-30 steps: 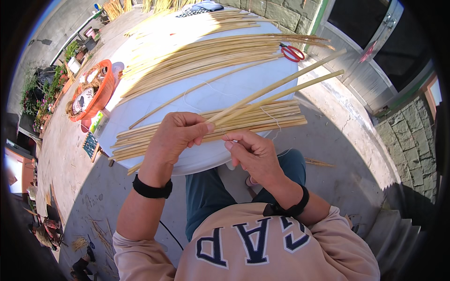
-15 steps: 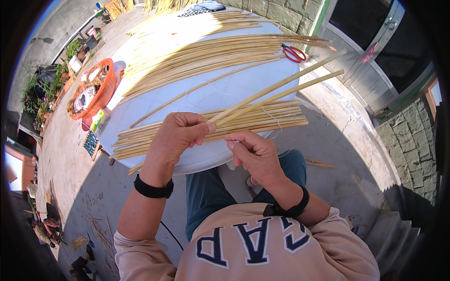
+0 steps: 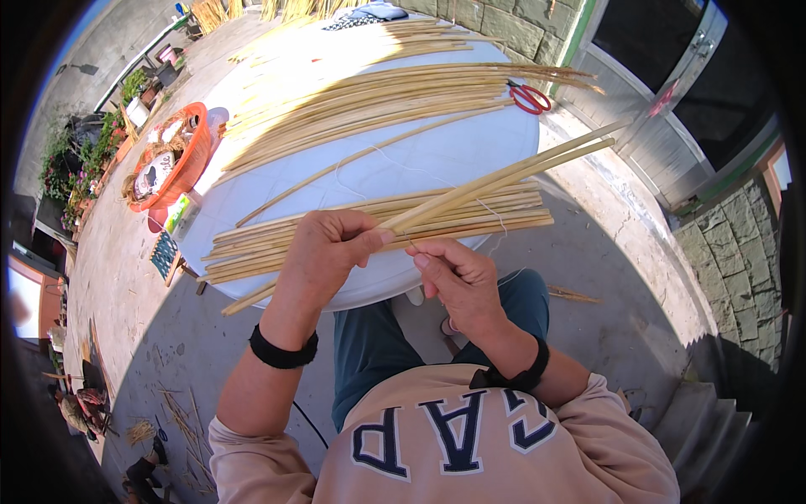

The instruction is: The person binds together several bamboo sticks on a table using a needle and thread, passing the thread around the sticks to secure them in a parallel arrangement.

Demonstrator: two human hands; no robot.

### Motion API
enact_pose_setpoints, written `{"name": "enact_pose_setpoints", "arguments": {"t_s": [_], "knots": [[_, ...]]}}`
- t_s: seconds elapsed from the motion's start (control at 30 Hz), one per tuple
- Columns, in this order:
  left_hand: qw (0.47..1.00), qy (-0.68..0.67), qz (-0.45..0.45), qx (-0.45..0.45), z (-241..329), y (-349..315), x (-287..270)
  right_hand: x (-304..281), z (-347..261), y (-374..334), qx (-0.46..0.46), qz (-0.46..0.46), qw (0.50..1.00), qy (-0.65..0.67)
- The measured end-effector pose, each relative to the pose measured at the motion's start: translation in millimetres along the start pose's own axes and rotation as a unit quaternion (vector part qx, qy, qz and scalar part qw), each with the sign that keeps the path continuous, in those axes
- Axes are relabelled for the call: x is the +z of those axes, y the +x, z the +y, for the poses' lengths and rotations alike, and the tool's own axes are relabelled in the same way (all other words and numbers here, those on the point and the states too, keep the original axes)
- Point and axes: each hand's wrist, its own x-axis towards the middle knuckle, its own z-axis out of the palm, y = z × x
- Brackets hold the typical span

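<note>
My left hand (image 3: 323, 252) is closed, with thumb and fingers gripping two pale reed stalks (image 3: 504, 178) that slant up to the right. Their lower end sticks out below the hand over the table edge. Just right of it, my right hand (image 3: 460, 273) pinches the thin white thread (image 3: 420, 170) near the held stalks; whether a needle is there is too small to tell. A row of stalks (image 3: 512, 217) lies beneath both hands on the white oval table (image 3: 336, 301). The thread loops loosely across the tabletop.
Red-handled scissors (image 3: 531, 99) lie at the table's right edge, beside a wide layer of long stalks (image 3: 378, 97). An orange basket (image 3: 195, 151) with bundled items stands left of the table. At right are a door (image 3: 655, 84) and stone wall (image 3: 726, 269).
The two held stalks have swung slightly lower and their upper ends have come closer together. My left hand has shifted a little right and down; my right hand has barely moved.
</note>
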Motion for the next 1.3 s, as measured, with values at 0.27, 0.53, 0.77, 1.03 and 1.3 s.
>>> {"name": "enact_pose_setpoints", "arguments": {"t_s": [0.27,0.53,0.77,1.03,1.3], "knots": [[0.998,-0.042,-0.019,-0.042,3,0,-3,-2,11,2,-0.052,-0.022,0.998,0.023],[1.0,0.002,-0.006,-0.024,4,0,-1,4,13,-1,-0.042,-0.014,0.999,0.008],[0.998,0.058,0.017,0.002,5,0,6,7,10,-3,0.025,-0.007,0.998,0.056],[0.99,0.12,0.055,0.043,1,-3,11,8,2,-1,0.125,-0.02,0.987,0.103],[0.967,0.207,0.094,0.114,1,-8,16,7,3,-2,0.134,-0.014,0.984,0.116]]}}
